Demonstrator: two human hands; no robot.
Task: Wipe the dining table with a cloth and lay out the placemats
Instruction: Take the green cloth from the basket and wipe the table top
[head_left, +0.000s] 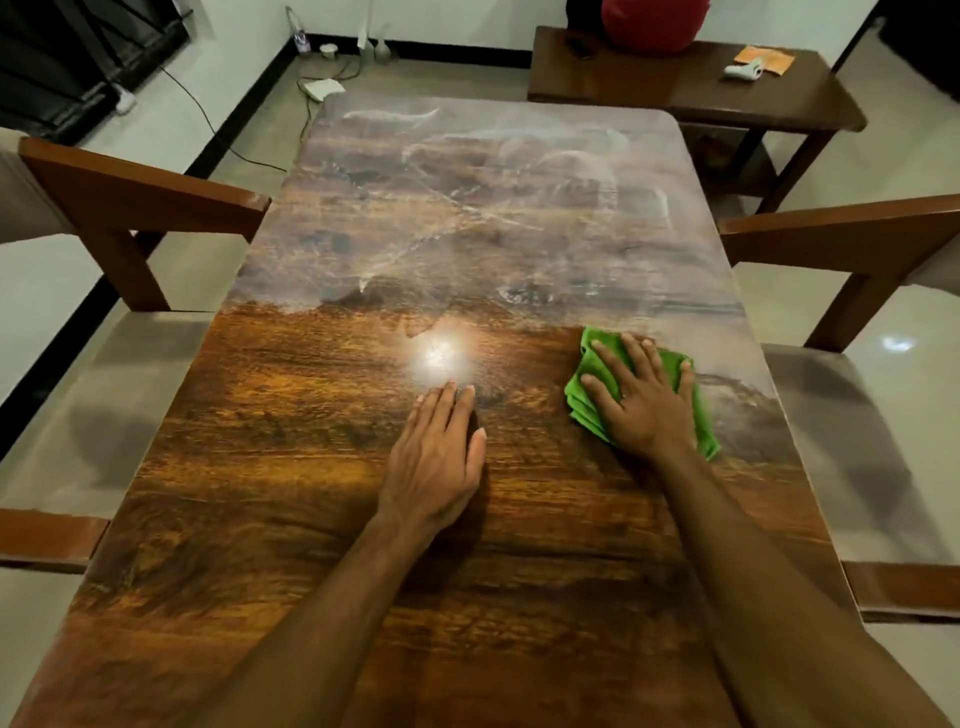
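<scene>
Two hands are showing: the left grip (436, 457) is lying flat and bare, the right grip (641, 400) is pressing flat on one green cloth (592, 374). One dining table (291, 467) is lying under both grips. Two wooden chairs are flanking it, one chair (119, 208) far to the left of the left grip, the other chair (852, 244) beyond the right grip. One side table (675, 83) is standing well ahead of the right grip, carrying one red object (654, 21) and one orange packet (771, 60).
</scene>
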